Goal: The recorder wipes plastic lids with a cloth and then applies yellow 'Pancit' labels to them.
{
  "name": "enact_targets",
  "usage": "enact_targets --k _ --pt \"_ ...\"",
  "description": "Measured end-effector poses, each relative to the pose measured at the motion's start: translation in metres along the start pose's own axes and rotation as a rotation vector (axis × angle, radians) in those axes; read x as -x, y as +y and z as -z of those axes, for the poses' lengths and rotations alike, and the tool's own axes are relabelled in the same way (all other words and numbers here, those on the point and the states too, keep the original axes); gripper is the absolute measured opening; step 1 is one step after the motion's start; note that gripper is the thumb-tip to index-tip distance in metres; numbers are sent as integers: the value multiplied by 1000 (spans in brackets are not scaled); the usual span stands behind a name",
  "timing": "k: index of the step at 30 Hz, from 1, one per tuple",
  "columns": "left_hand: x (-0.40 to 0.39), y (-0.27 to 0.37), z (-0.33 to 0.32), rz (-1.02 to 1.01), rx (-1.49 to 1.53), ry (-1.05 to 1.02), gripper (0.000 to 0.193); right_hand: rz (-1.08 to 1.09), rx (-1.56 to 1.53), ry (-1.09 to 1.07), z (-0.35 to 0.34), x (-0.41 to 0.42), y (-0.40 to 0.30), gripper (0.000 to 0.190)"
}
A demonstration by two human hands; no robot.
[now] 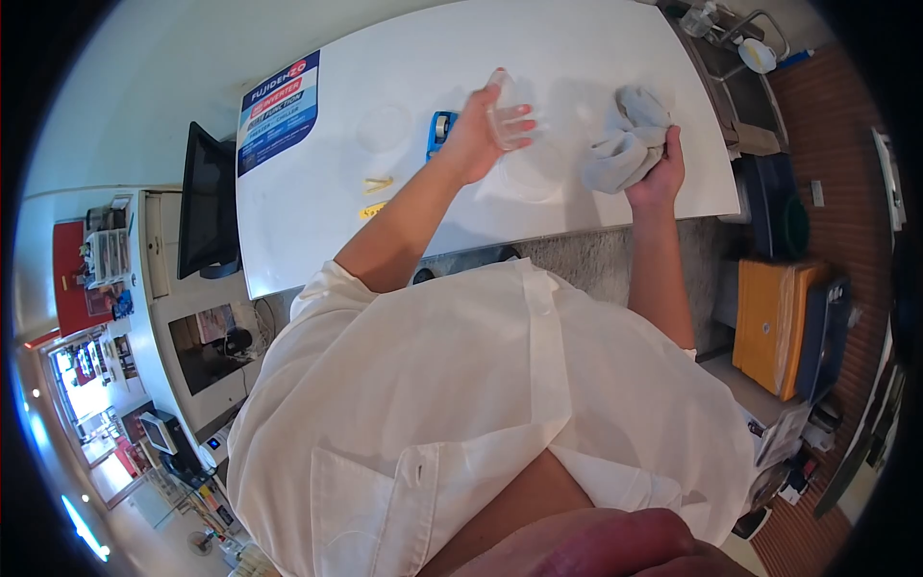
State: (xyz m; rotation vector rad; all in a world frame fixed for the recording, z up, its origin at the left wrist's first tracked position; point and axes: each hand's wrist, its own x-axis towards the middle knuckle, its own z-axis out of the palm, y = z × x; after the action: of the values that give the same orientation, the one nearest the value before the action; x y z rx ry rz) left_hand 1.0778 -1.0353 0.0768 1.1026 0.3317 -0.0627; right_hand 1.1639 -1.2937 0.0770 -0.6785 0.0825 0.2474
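Over the white freezer lid (317, 216), my left hand (479, 137) grips a clear plastic lid or shallow container (508, 115), with red-nailed fingers showing through it. To its right, my right hand (660, 173) holds a bunched grey cloth (627, 148). A blue tape dispenser (438, 133) is partly hidden behind my left hand. Nearly transparent round plastic pieces, one at the left (383, 130) and one between my hands (535, 173), lie on the white surface. A small yellowish strip (378, 185) and a yellow label bearing writing (373, 210) lie near my left forearm.
A black monitor (205, 202) stands beyond the left edge. A metal sink (746, 94) with a white bowl (757, 55) adjoins the far right. Dark blue bins (775, 205) and a yellow-orange box (768, 324) stand at the right, below the work surface.
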Motion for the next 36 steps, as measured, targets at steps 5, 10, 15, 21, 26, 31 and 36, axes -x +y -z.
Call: enact_targets --k 5,10,15,21,26,31,36 --pt "-16 -5 1 238 1020 -1133 70 -49 352 -247 -38 28 58 58" --pt "43 17 -54 49 424 -221 70 696 1375 -587 -99 61 78 55" --pt "39 10 -64 -100 131 -315 80 700 1228 -376 -88 18 72 64" --pt "32 24 -54 28 437 -218 77 717 1268 -571 -109 57 92 63" --pt "42 36 -52 79 72 -314 82 998 1467 -441 -102 27 58 53" --pt "-3 14 -6 145 149 -467 78 741 1415 -325 -110 38 43 54" --pt "-6 7 -21 102 199 110 70 406 879 -301 -108 39 32 56"
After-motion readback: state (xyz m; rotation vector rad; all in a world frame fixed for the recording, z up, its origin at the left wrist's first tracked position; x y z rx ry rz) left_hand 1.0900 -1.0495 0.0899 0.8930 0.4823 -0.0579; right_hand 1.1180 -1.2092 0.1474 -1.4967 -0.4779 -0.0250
